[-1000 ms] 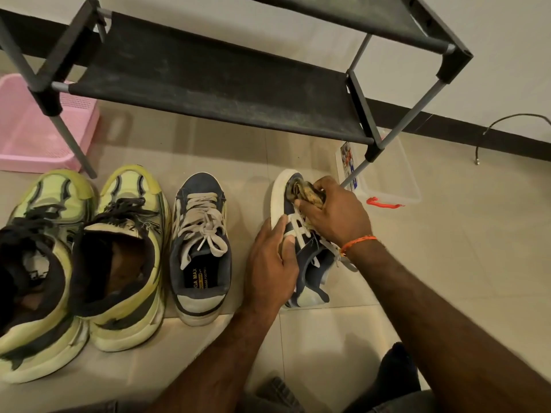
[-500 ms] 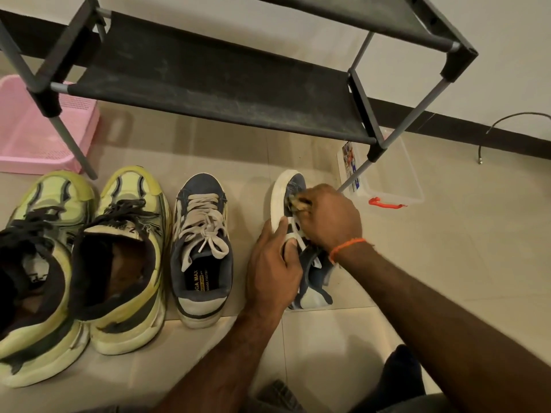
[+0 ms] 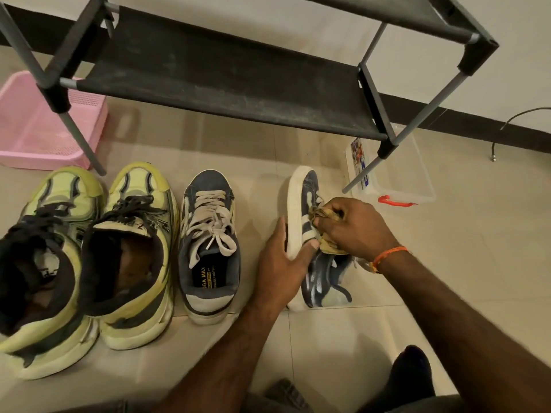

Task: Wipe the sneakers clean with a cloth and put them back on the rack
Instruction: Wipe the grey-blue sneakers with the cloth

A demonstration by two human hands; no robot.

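A navy sneaker [image 3: 310, 189] with a white sole lies tipped on its side on the floor tiles. My left hand [image 3: 283, 263] grips its sole, thumb over the white edge. My right hand [image 3: 354, 225] holds a crumpled yellowish cloth [image 3: 325, 216] bunched against the sneaker's side near the white stripes. Its upright navy mate [image 3: 210, 248] with pale laces stands to the left. The black shoe rack [image 3: 226, 79] stands just beyond, its lower shelf bare.
Two yellow-green sneakers [image 3: 131, 254] [image 3: 44, 263] with black laces stand at the left. A pink plastic tray [image 3: 32, 126] sits behind the rack's left leg. A clear plastic box [image 3: 417, 177] with a red clip lies by the rack's right leg. A cable [image 3: 512, 123] hangs at the wall.
My right hand with the cloth has slid back along the sneaker's side from the toe toward the middle. My left hand keeps hold of the sole.
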